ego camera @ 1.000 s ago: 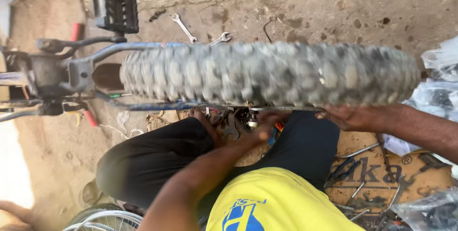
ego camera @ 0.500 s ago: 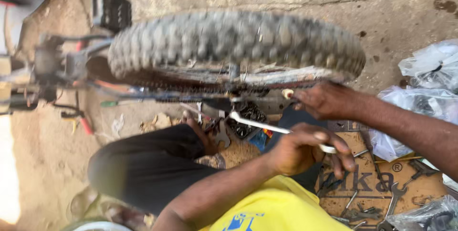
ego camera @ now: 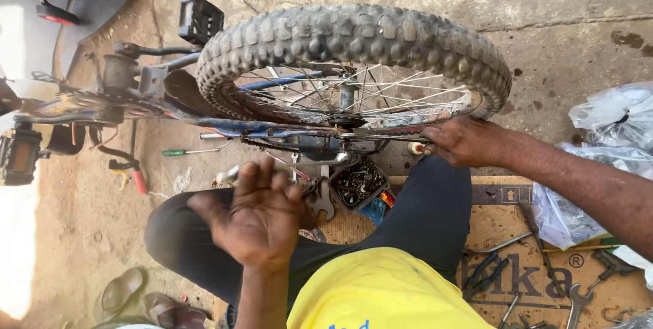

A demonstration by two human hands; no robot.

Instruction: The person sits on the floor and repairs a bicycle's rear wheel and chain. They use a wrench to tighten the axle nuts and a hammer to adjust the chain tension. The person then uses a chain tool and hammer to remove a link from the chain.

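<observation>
Gripping the frame end beside the hub, the right hand [ego camera: 469, 142] closes its fingers on the metal at about 4 o'clock on the wheel [ego camera: 354, 64]; a small pale piece [ego camera: 415, 147] shows at its fingertips, and I cannot tell whether they pinch it. The wheel fills the upper middle of the view, its knobbly tyre [ego camera: 354, 33] arched over bright spokes [ego camera: 381, 98] and the hub [ego camera: 345, 122], with the chain [ego camera: 272, 144] running along the lower edge. The left hand [ego camera: 255, 217] hovers at 7 o'clock from the hub, palm open and fingers spread, holding nothing, just above the person's dark trouser leg [ego camera: 197, 240].

Between the two hands, at 6 o'clock under the hub, sits a small tray [ego camera: 357, 183] of nuts and bolts, with a spanner [ego camera: 321, 201] just beside it at its 9 o'clock. A green-handled screwdriver [ego camera: 187, 152] lies on the ground at 9 o'clock from the hub, and red-handled pliers [ego camera: 132, 172] further out the same way. A black pedal [ego camera: 201, 20] stands at 10 o'clock from the wheel; a second pedal [ego camera: 19, 159] is at the far left edge.

At 4 o'clock, cardboard [ego camera: 537, 268] carries loose tools, pliers [ego camera: 483, 274] and another spanner [ego camera: 577, 302] among them. Clear plastic bags [ego camera: 612, 132] lie at 3 o'clock. Sandals [ego camera: 122, 289] rest at 8 o'clock, bottom left.
</observation>
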